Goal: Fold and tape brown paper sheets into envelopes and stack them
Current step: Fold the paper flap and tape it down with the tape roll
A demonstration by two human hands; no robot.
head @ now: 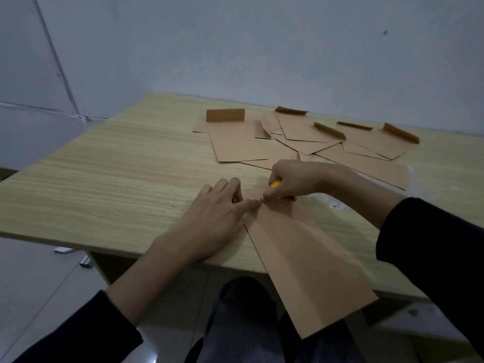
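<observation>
Sitting at a wooden table (104, 179) by a pale wall (262, 48), envelopes (235, 142) scattered beyond, my left hand (217, 213) pressing flat on the far end of the folded paper (301, 252), right hand (296, 179) gripping a yellow tool (275, 183) there

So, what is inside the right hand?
The right hand grips a yellow object; only its end shows, so what it is cannot be told. Below lies the folded brown paper.
</observation>
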